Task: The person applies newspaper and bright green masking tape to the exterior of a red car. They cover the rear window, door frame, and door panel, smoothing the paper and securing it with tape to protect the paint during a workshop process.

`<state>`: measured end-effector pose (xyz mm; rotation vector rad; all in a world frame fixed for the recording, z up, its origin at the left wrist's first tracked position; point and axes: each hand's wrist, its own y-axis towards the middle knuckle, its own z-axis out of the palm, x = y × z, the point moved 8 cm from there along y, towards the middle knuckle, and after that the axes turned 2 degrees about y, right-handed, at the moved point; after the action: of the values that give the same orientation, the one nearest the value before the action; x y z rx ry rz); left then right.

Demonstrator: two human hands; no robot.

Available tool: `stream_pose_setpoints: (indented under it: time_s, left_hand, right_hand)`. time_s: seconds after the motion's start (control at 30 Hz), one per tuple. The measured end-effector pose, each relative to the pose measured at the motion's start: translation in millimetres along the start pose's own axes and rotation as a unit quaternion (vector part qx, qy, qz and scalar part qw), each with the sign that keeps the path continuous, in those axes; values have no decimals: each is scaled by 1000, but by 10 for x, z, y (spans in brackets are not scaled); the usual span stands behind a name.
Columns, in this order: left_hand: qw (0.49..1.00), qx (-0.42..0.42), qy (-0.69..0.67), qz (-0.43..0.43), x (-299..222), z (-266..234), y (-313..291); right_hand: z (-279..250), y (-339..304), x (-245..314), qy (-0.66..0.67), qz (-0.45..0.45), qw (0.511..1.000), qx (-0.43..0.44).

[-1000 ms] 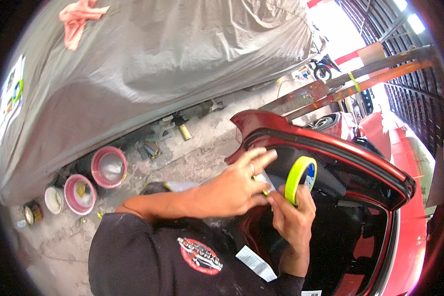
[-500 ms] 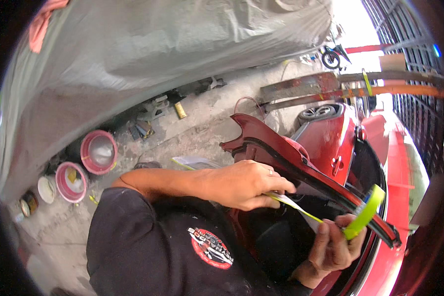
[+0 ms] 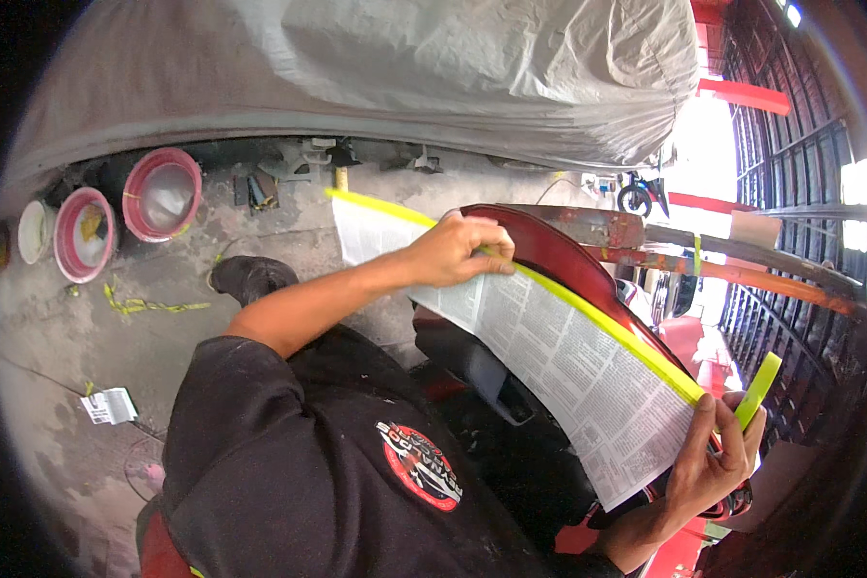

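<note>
Newspaper hangs off yellow tape by the edge of the red panel — your left hand pinches the taped side, right hand pinches near the roll, probably keeping it taut.

The premises are identified as a vehicle body workshop, as a glossy red car panel is seen right of centre beside a long sheet of newspaper edged with yellow-green tape. Across the top of the frame, a large bulk is draped in a grey cover. Pink tubs are noted upper left on a stained concrete floor, and dark metal framework is observed upper right.
</note>
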<state>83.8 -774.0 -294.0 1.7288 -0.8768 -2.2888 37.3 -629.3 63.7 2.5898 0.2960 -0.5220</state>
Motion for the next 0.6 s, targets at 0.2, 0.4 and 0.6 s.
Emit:
stream_pose_setpoints:
  time_s: [0.2, 0.4, 0.6]
  left_hand:
    - [995, -24, -94, 38, 75, 138, 333]
    - [982, -116, 144, 44, 377, 27, 144]
    - [980, -89, 168, -58, 717, 145, 94]
  right_hand:
    - [-137, -33, -24, 38, -3, 999, -13]
    - [300, 18, 212, 64, -56, 996, 35]
    - [667, 81, 240, -1, -115, 993, 4]
